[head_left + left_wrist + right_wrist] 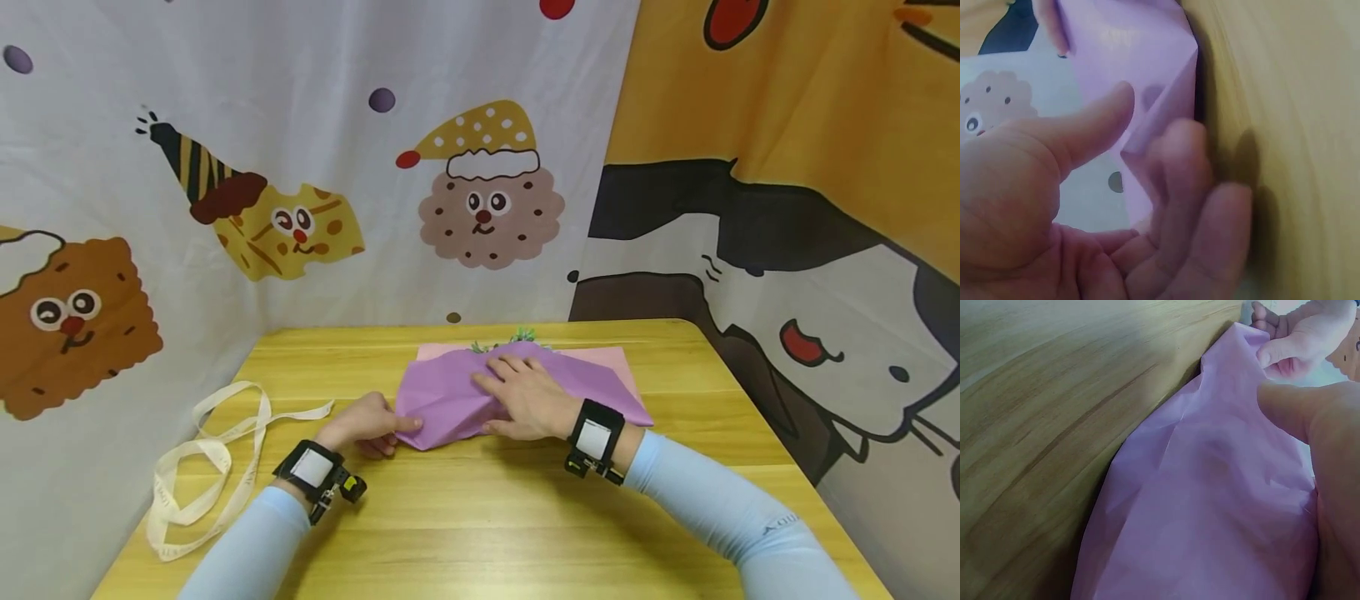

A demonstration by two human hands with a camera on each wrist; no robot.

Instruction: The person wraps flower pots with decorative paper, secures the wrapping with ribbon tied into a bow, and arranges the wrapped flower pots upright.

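"Sleeves (727,500), pale blue, fill the near edge of the head view, and each wrist bears a black strap (597,435). What lies beyond them?"

"Both hands are at the purple paper (450,392), which rests toward the far side of the wooden table (480,533), roughly central. Its surface is lightly creased. Behind it shows a pink sheet (613,358), and green sprigs (523,335) project past its far edge."

"How is the right hand (528,396) placed?"

"Palm down over the middle of the purple paper. The fingers are spread and lie on the surface; the thumb is set apart, toward the near edge."

"And the left hand (365,421)?"

"At the left corner of the purple paper. Its thumb (408,424) reaches over the upper surface, while the other fingers are bent lower down, beside the edge. The left wrist view shows a folded flap of the paper just past the thumb and fingers; whether they pinch it, one cannot tell, as the nearest fingertips are blurred."

"Which items lie apart from the hands?"

"Cream ribbon (261,429), in loose loops at the left of the table, one end pointing to the left hand. Behind the table hangs a printed cloth (322,108) with a cheese and biscuits; a large cat appears at right."
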